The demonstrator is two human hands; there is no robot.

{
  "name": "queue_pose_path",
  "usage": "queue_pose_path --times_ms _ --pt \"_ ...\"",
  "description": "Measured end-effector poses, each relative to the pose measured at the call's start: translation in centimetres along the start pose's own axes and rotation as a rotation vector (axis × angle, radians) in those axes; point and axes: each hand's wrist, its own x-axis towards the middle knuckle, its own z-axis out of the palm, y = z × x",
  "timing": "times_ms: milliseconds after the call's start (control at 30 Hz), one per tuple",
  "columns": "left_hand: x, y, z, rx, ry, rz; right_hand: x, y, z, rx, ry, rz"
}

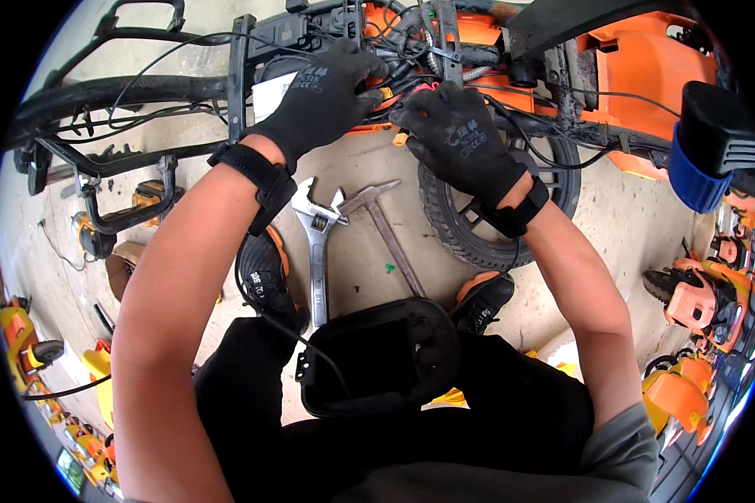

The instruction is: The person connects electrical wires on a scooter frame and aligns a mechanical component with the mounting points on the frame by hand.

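Note:
Both my hands wear black gloves over the open frame of an orange and black scooter or small motorbike. My left hand (323,101) is closed among the cables, its fingertips at a small yellow cable connector (386,93). Closed fingers of my right hand (461,138) sit just to the right, with an orange-yellow connector (400,137) sticking out below them. Black wires (407,82) run around both hands, and a bit of red shows between them. The fingertips are partly hidden by the gloves.
An adjustable wrench (318,251) and a hammer (390,230) lie on the floor between my shoes. A black plastic housing (377,360) sits near my lap. The tyre (453,218) is below my right hand. More orange vehicles (705,306) stand at right.

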Motion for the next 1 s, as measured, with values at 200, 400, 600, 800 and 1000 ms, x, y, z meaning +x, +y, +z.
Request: queue_pose_path --times_ms 200,400,600,800,1000 --pt "0.8 -5.8 -3.4 0.058 0.106 -0.156 0.4 0.3 -0.7 0.141 -0.005 -0.008" --pt "-1.1 -4.6 -3.4 -0.118 -0.122 -0.086 0.7 0.2 0.5 0.153 0.163 0.048" --pt "-1.8 -4.5 -2.3 0.064 -0.181 -0.079 1.7 0.2 1.1 0.195 0.203 0.103" --pt "-0.5 -1.5 -1.3 0.52 -0.148 -0.044 3.7 0.2 1.5 0.068 0.124 0.096" --pt "-0.6 -2.3 0.5 0.627 -0.053 -0.098 4.7 1.4 2.8 -0.021 0.203 -0.011"
